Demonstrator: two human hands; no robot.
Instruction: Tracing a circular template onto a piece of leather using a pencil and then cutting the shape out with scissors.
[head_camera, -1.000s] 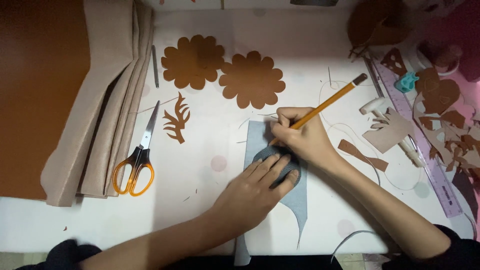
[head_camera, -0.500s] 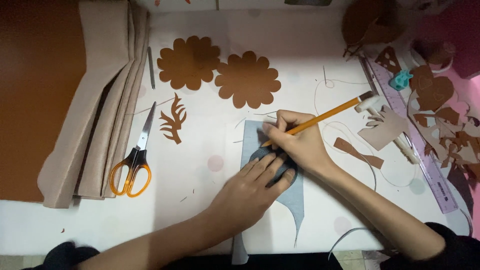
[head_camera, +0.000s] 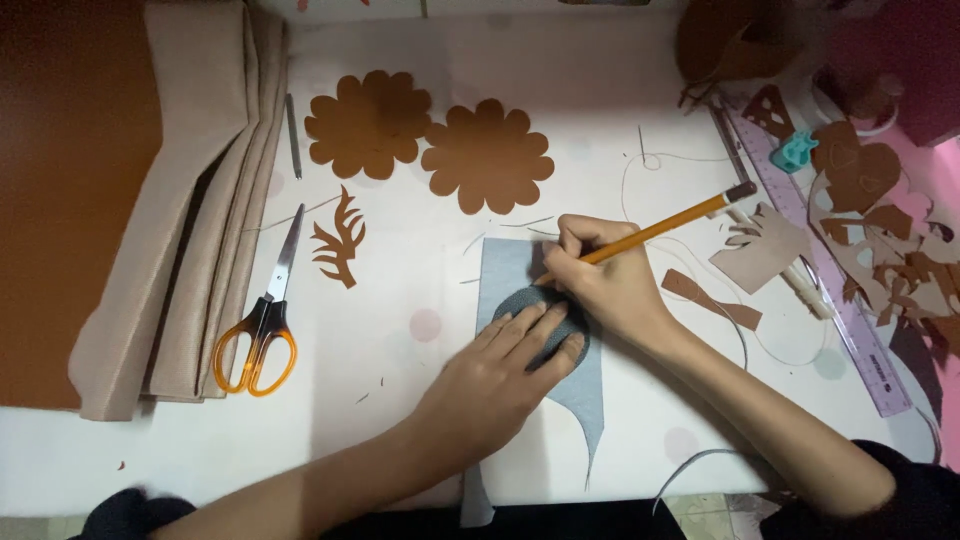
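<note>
On the table (head_camera: 400, 420), two hands (head_camera: 500, 375), one pencil (head_camera: 650, 232), two brown flowers (head_camera: 487, 155).

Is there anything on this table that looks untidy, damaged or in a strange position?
Nothing looks damaged. The right side is untidy: brown offcuts lie heaped beside and over the purple ruler, and thin trimmings curl across the table. The scissors lie closed and apart from the work, beside the folded beige fabric.

Bare tabletop (head_camera: 400, 400) is lying open between the scissors (head_camera: 262, 320) and the grey sheet (head_camera: 585, 390). Folded cloth (head_camera: 190, 220) is blocking the left; a ruler (head_camera: 830, 280) and brown scraps (head_camera: 880, 220) are crowding the right. Two flower cutouts (head_camera: 430, 140) are sitting farther back.
</note>
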